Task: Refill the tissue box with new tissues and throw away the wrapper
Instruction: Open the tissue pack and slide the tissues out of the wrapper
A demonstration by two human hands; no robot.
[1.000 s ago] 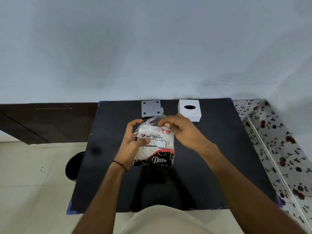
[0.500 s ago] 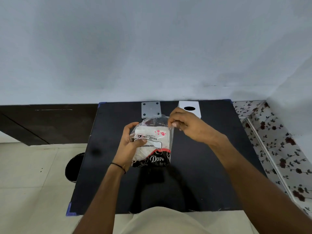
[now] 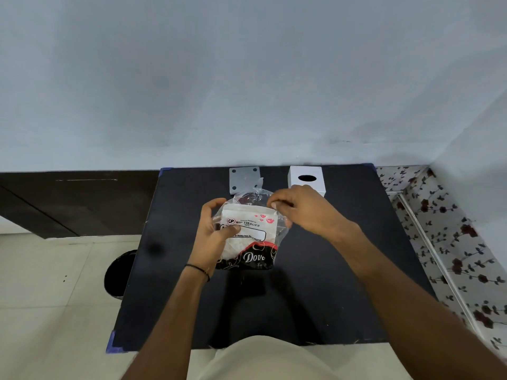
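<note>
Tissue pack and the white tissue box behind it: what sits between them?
In the head view, only the right hand, pinching the tissue pack at its top edge, lies before the tissue box; otherwise bare black table.

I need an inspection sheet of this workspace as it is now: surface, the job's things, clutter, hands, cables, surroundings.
Surface: black table, blue tape on its corners.
Job's things: tissue pack in clear wrapper, held above the table; white tissue box with round hole, at the far edge.
Clutter: grey square plate with corner holes, beside the box.
Hands: left hand grips the pack's side; right hand pinches the wrapper's top.
Cables: nothing seen.
Surroundings: black bin on the floor left of the table; pale wall behind.
</note>
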